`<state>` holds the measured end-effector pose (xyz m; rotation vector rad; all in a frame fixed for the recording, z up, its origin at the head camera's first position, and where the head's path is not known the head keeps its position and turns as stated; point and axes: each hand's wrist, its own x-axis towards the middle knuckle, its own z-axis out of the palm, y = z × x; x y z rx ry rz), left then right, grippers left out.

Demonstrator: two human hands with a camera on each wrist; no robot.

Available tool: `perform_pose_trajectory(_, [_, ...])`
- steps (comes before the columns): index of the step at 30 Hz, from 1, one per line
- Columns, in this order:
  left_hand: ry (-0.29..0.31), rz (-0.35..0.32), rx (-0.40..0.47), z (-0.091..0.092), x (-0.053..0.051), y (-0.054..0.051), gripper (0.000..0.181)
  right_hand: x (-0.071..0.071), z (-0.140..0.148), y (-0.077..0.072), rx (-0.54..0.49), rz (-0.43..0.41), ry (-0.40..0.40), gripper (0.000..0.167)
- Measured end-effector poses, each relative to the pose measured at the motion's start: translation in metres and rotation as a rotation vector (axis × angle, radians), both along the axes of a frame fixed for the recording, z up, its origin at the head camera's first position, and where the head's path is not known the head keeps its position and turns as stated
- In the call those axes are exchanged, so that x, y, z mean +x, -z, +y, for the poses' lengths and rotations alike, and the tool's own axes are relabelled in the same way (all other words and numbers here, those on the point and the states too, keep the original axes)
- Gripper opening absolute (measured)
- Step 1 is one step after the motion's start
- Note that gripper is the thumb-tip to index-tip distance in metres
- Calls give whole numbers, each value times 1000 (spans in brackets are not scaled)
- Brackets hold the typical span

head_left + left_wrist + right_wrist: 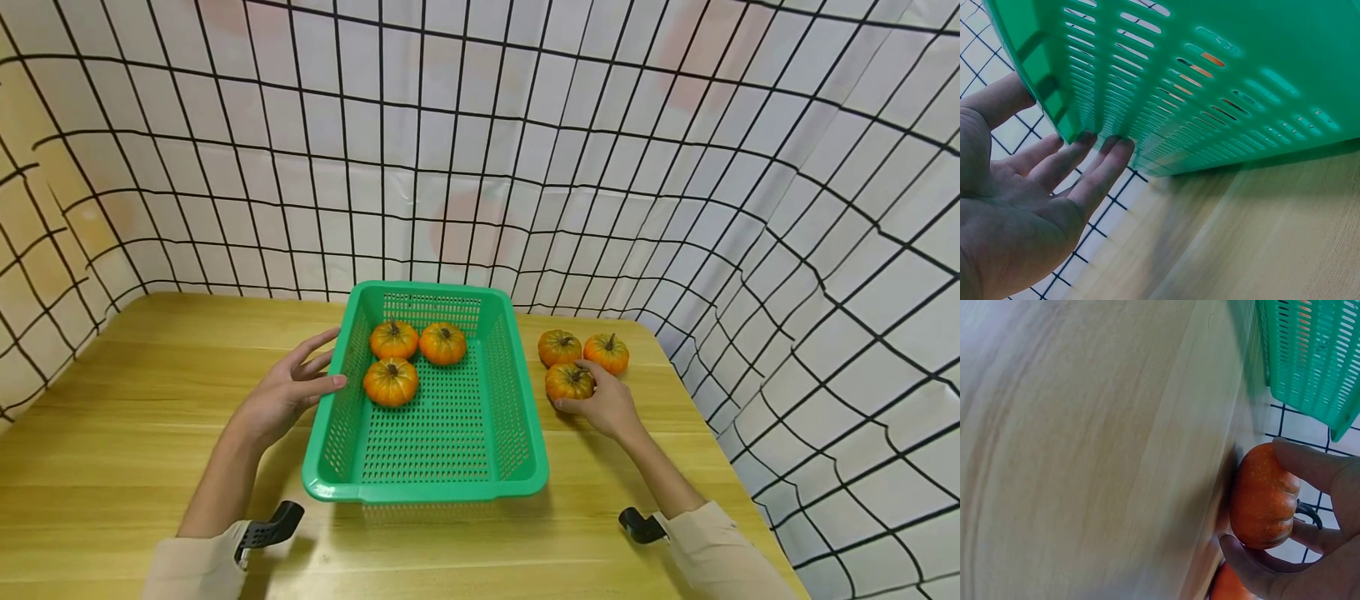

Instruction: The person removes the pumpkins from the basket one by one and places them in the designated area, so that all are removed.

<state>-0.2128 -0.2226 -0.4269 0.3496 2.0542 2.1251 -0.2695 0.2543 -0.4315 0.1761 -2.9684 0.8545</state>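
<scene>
My left hand [288, 387] holds the left side of a green plastic basket [531, 408], thumb on the rim and fingertips against the slotted outer wall [1166, 119]. Three small orange pumpkins sit inside, toward the back left: one with an upright stem [393, 340], one beside it [442, 344] and one nearer the front [391, 382]. To the right of the basket, my right hand [606, 406] grips a pumpkin [1264, 499] between thumb and fingers; its curved stem points into the palm. Whether this pumpkin touches the table is unclear.
Two more pumpkins stand just behind the gripped one, one on the left [558, 347] and one on the right [609, 353]. A black wire grid [465, 150] encloses the back and sides of the wooden table [187, 367].
</scene>
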Motion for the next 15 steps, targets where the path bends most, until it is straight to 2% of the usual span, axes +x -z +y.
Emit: perform_pose_trajectory(15, [0,-5,-4,0,0,0,82,-1,1,2,10,-9,3,78])
